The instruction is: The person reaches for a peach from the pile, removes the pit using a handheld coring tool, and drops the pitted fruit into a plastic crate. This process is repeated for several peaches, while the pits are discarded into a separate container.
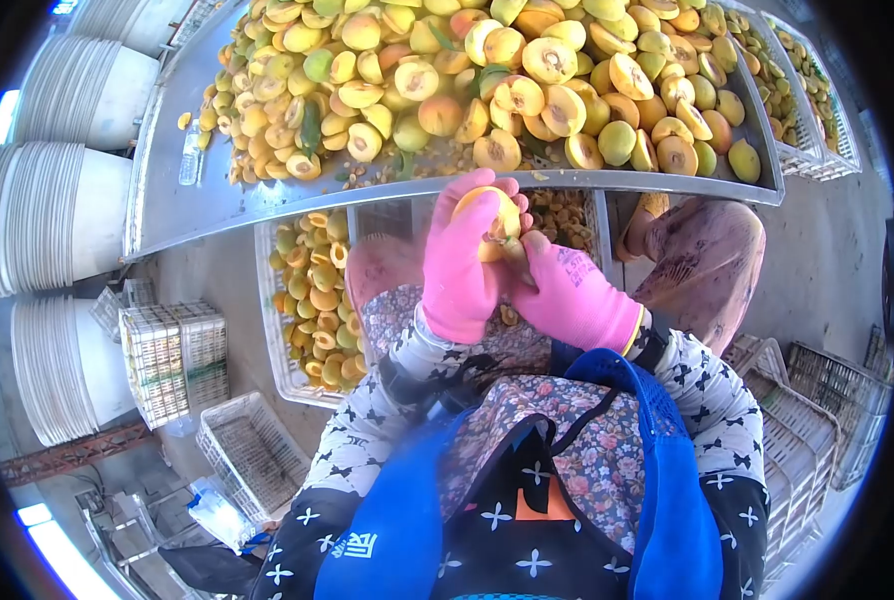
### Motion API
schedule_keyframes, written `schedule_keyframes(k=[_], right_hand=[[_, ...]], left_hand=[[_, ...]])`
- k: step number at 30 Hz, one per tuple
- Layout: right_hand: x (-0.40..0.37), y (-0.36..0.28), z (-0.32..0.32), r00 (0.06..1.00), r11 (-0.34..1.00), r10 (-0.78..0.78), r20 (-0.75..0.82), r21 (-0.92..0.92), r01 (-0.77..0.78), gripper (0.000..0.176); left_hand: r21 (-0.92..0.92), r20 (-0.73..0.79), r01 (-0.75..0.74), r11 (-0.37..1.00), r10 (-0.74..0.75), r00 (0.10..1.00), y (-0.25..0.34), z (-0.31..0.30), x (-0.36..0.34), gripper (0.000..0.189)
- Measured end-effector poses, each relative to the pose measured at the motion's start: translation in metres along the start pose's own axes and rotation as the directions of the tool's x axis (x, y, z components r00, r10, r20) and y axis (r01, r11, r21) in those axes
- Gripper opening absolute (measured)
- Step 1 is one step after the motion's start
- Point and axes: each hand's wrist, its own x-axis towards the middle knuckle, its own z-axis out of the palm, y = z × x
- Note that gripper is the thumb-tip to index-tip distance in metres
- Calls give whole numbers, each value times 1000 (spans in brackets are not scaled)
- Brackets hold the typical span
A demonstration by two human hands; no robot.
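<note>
In a pink glove, my left hand [459,268] is closed around a yellow peach [503,212], its cut side partly showing. My right hand [579,298], also gloved in pink, is closed with thumb and fingers against the lower right of the fruit. Whatever it may grip there is hidden by the fingers. Both hands are just in front of the near edge of a metal table [212,205], above my lap. On that table lies a large heap of peaches [417,80], many halved, some with stones showing and a few green leaves among them.
Below the table's edge stands a white crate [270,345] of peach halves. A clear bottle [190,155] lies on the table's left side. Stacked white tubs [107,215] line the left; crates [782,420] stand at right. Another person's leg [707,255] is under the table.
</note>
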Motion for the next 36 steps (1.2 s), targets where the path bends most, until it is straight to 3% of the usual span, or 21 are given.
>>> schedule_keyframes(k=[2, 5, 6, 7, 8, 10, 15, 19, 21, 23, 24, 25, 26, 27, 28, 29, 32, 33, 34, 35, 36], right_hand=[[-1, 0, 2, 999, 995, -26, -25, 93, 28, 27], [0, -2, -5, 1000, 986, -2, 18, 166, -1, 29], [1, -6, -12, 999, 984, 14, 44, 179, -22, 30], [3, -13, -17, 976, 955, 139, 167, 238, -177, 28], [4, -19, -21, 930, 866, 204, 304, 388, -317, 25], [7, -25, -29, 784, 575, 233, 576, 568, -588, 20], [4, -27, -31, 785, 384, 116, 609, 701, -600, 15], [3, -9, -41, 760, 272, -51, 647, 742, -613, 16], [2, -7, -50, 754, 384, 30, 656, 689, -615, 15], [0, -7, -52, 715, 548, 165, 680, 539, -640, 17], [-9, 12, -44, 850, 841, 130, 510, 397, -367, 18], [-22, 48, -28, 939, 988, 7, 344, 143, -60, 20], [-25, 67, -20, 961, 961, -179, 209, -174, 217, 21], [-17, 57, -28, 961, 997, 26, 274, -76, -5, 23], [-10, 38, -40, 907, 972, 218, 360, 7, -237, 26], [-5, 25, -45, 797, 885, 384, 467, 60, -462, 28], [5, 19, -36, 834, 896, 348, 429, 110, -431, 29], [3, 33, -29, 906, 965, 217, 364, 58, -255, 34], [1, 37, -26, 932, 983, 162, 325, 29, -180, 34], [1, 29, -30, 916, 972, 213, 340, 17, -233, 33], [-1, 23, -35, 896, 958, 267, 355, 3, -286, 33]], left_hand=[[62, -30, -44, 997, 46, 999, 2, 8, 0, 29], [-73, 55, 180, 981, -176, 983, 19, 10, 7, 31], [34, -2, 148, 988, -148, 989, 21, 11, 8, 34], [144, -56, 119, 982, -112, 992, 22, 13, 7, 36], [253, -106, 95, 963, -70, 992, 23, 15, 6, 39], [292, -133, 31, 956, 9, 991, 24, 23, 6, 41], [352, -158, -30, 936, 91, 983, 14, 28, 8, 38], [101, 56, 211, 972, -217, 975, 27, 23, 16, 43], [436, 155, -66, 898, -2, 988, 24, 4, 19, 42], [505, 106, -4, 863, -57, 993, 39, -11, 16, 48], [577, 46, 50, 815, -94, 995, 59, -22, 7, 45], [640, -18, 108, 761, -125, 992, 82, -39, -4, 43], [846, 8, 18, 532, -47, 999, 106, -57, -10, 37], [979, 34, -40, 200, 31, 999, 131, -76, -17, 33], [992, 60, -47, -120, 109, 992, 155, -94, -23, 30], [987, 34, 0, -160, 211, 977, 164, -97, -27, 30], [988, 21, -78, 130, 391, 920, 158, -87, 8, 31], [977, 157, -201, 76, 385, 910, 147, -80, 27, 36], [978, 162, -199, 60, 382, 910, 133, -73, 48, 37], [980, 161, -194, 48, 378, 912, 117, -64, 66, 39], [895, -80, -34, 444, 235, 969, 106, -40, 74, 36]])
